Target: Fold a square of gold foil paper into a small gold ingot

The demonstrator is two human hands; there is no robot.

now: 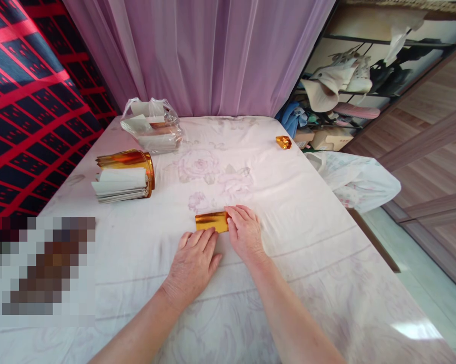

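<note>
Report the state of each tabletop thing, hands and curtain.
Gold paper: flat on the tablecloth
Left hand: palm down, fingertips at the paper's near edge
Right hand: over the paper's right end
Paper stack: loosely piled, edges uneven
Clear bag: filled with paper
Small gold piece: folded or crumpled
Blurred patch: cannot tell
Curtain: hanging in folds

Seen from my remote post through the head camera, a bare left forearm [137, 326] and a bare right forearm [288, 308], both smooth in outline, narrow toward the wrists. The left hand [193, 258] is ungloved, with fine creases across its back and rounded fingertips; the right hand [246, 232] is likewise bare, its knuckles lightly lined (the nails are too small for me to make out).
</note>
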